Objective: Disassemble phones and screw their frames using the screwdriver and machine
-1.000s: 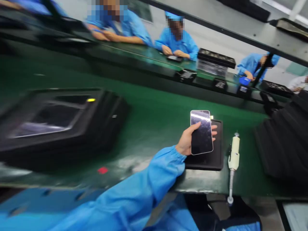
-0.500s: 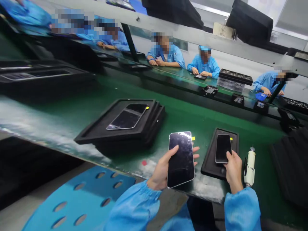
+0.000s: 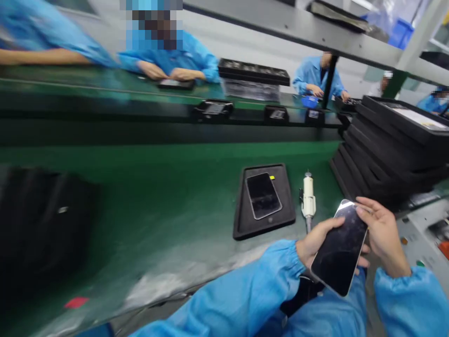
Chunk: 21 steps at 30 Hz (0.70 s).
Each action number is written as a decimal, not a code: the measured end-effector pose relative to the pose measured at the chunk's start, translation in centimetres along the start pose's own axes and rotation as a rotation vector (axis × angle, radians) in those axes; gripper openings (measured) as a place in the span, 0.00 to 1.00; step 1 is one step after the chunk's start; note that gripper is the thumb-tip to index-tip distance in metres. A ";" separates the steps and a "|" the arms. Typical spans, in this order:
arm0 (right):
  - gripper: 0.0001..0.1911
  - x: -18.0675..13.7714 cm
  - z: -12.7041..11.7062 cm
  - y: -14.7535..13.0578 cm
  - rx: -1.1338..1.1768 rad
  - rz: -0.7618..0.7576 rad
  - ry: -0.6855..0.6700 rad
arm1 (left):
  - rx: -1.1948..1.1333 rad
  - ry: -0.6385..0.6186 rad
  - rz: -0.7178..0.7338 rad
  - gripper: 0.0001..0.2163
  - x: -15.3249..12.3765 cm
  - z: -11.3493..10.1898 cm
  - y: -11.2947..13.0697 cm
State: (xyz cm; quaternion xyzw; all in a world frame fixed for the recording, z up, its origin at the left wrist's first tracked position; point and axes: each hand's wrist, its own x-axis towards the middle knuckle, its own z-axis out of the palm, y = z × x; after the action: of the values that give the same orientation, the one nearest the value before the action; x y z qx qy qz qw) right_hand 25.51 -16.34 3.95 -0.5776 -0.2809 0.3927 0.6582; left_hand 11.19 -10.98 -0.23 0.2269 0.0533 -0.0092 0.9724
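Both my hands hold a large dark phone (image 3: 339, 250) with a silver rim, screen up, over my lap at the table's near edge. My left hand (image 3: 314, 239) grips its left side with the thumb on the glass. My right hand (image 3: 380, 231) wraps its upper right corner, fingers curled over the top edge. A second, smaller dark phone (image 3: 263, 195) lies screen up in a black tray (image 3: 245, 220) on the green belt, just left of my hands. A white electric screwdriver (image 3: 308, 199) lies between that tray and my hands.
A tall stack of black trays (image 3: 393, 150) stands at the right. A blurred black tray stack (image 3: 42, 224) sits at the far left. Beyond the belt, several people in blue coats work at a second line with black fixtures (image 3: 212, 110). A grey panel (image 3: 421, 229) lies at lower right.
The view swung right. My left hand carried the large phone rightward, off the belt. My right hand left the small phone in its tray and took hold of the large phone.
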 end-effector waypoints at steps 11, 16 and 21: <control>0.32 -2.3 -9.1 -1.1 0.371 -0.097 0.274 | 0.387 0.317 0.298 0.26 9.4 5.0 -3.8; 0.37 -1.8 -10.7 -1.0 -0.034 -0.183 0.502 | 0.519 0.366 0.338 0.25 11.8 4.2 -4.3; 0.35 -1.7 -10.5 -0.7 -0.821 -0.392 0.565 | 0.623 0.345 0.390 0.20 13.4 4.2 -4.3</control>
State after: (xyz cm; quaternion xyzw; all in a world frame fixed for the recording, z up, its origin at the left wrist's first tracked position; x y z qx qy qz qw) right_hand 33.42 -23.46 2.95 -0.8073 -0.3261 -0.0506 0.4893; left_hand 24.70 -16.59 0.17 0.5149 0.1664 0.1981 0.8173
